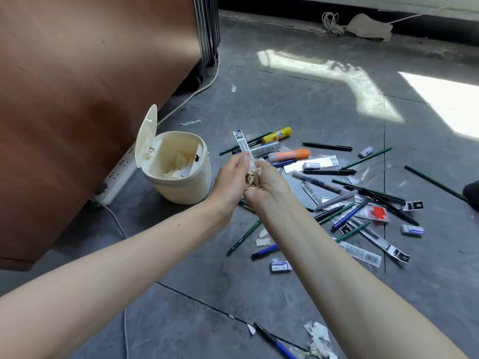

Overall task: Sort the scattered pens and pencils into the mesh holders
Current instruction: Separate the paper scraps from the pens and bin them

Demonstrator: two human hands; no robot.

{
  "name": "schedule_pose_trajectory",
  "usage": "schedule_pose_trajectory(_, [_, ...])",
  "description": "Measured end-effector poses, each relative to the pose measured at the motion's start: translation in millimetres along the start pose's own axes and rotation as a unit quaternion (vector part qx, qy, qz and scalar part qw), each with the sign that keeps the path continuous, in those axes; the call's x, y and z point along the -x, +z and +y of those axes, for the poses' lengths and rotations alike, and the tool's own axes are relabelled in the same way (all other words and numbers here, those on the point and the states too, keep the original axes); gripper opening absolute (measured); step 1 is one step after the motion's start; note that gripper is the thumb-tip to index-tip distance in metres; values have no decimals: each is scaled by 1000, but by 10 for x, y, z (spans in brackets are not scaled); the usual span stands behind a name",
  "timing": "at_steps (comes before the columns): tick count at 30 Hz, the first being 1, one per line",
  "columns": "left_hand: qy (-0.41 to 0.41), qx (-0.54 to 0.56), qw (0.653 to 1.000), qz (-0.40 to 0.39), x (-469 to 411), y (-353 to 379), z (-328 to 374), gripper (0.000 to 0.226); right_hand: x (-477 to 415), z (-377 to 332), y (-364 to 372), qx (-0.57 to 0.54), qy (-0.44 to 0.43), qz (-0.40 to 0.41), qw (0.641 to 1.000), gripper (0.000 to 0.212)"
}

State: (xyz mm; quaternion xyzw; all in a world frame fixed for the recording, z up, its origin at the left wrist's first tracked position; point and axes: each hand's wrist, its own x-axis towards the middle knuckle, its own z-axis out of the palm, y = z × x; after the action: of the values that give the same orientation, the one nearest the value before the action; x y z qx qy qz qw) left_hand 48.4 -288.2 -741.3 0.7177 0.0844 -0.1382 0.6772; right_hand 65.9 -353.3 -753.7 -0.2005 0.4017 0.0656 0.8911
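Just right of the open bin [181, 189], the left hand [230, 174] pinches a wrapper strip [241, 141] against the right hand [268, 183], which clutches crumpled paper [253, 177], likely waste bound for it; pens and pencils [329, 172] lie scattered farther right.

- Grey tiled floor [298, 99], with sun patches at the far right.
- Cream bin [181, 187] with its lid up, beside a white power strip [118, 174].
- Pencils [366, 158], pens [327, 146] and wrappers [361, 253] in a loose, crossed heap right of the bin.
- Glue stick [276, 135] and highlighter [290, 154] at the heap's far edge.
- Erasers [280, 266] scattered around it.
- Paper scraps [318, 338] and a blue pen [276, 342] nearest the camera.
- Coiled cord [331, 23] far back.
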Motion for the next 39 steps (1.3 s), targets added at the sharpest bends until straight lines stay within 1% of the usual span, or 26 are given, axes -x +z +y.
schedule_pose_trajectory(2, [-38, 90, 995, -32, 12, -68, 46, 25, -33, 35, 138, 17, -29, -1, 999, 10])
schedule_pose_trajectory(4, [-59, 105, 992, -39, -9, -171, 106, 30, -56, 86, 260, 55, -64, -18, 996, 13])
schedule_pose_trajectory(7, [-26, 53, 998, 30, -75, -359, 192, 23, -14, 187, 453, 110, -115, -52, 986, 21])
schedule_pose_trajectory(9, [11, 9, 995, 95, -142, -492, 247, 17, 30, 282, 588, 154, -146, -66, 975, 18])
schedule_pose_trajectory(11, [45, -46, 985, 163, -221, -643, 264, 18, 26, 404, 713, 208, -180, -79, 958, 16])
schedule_pose_trajectory(14, [75, -67, 972, 212, -320, -836, 263, 11, -34, 596, 855, 283, -196, -92, 934, 15])
schedule_pose_trajectory(15, [73, -78, 968, 227, -339, -882, 253, 14, -73, 653, 875, 318, -210, -96, 919, 14])
schedule_pose_trajectory(17, [72, -132, 955, 255, -369, -989, 228, 25, -143, 753, 911, 412, -265, -103, 866, 15])
schedule_pose_trajectory(19, [85, -199, 940, 262, -371, -1064, 199, 32, -205, 802, 914, 508, -323, -120, 789, 16])
schedule_pose_trajectory(20, [84, -227, 936, 253, -354, -1083, 195, 33, -235, 814, 915, 556, -343, -129, 746, 16])
schedule_pose_trajectory(22, [55, -271, 934, 224, -306, -1117, 189, 32, -293, 836, 916, 632, -370, -145, 666, 19])
schedule_pose_trajectory(24, [29, -300, 933, 198, -264, -1161, 158, 31, -318, 859, 917, 689, -380, -150, 598, 22])
schedule_pose_trajectory(25, [27, -317, 930, 187, -253, -1175, 139, 33, -346, 875, 917, 713, -381, -151, 570, 23])
schedule_pose_trajectory(26, [31, -335, 925, 178, -235, -1189, 136, 36, -359, 895, 928, 731, -376, -151, 549, 23])
schedule_pose_trajectory(27, [39, -351, 919, 173, -224, -1212, 129, 37, -369, 911, 949, 741, -373, -149, 539, 23])
schedule_pose_trajectory(28, [48, -361, 915, 172, -208, -1230, 134, 38, -368, 918, 976, 743, -365, -140, 542, 25])
schedule_pose_trajectory(30, [62, -365, 912, 175, -167, -1259, 136, 41, -326, 881, 1041, 733, -351, -124, 569, 33])
schedule_pose_trajectory(33, [87, -381, 904, 174, -93, -1303, 10, 49, -253, 820, 1066, 708, -342, -142, 602, 35])
schedule_pose_trajectory(36, [113, -400, 894, 166, -34, -1327, -139, 68, -264, 800, 1052, 667, -366, -137, 634, 37])
schedule_pose_trajectory(39, [143, -439, 878, 125, 4, -1290, -222, 75, -287, 763, 1027, 639, -388, -135, 650, 37])
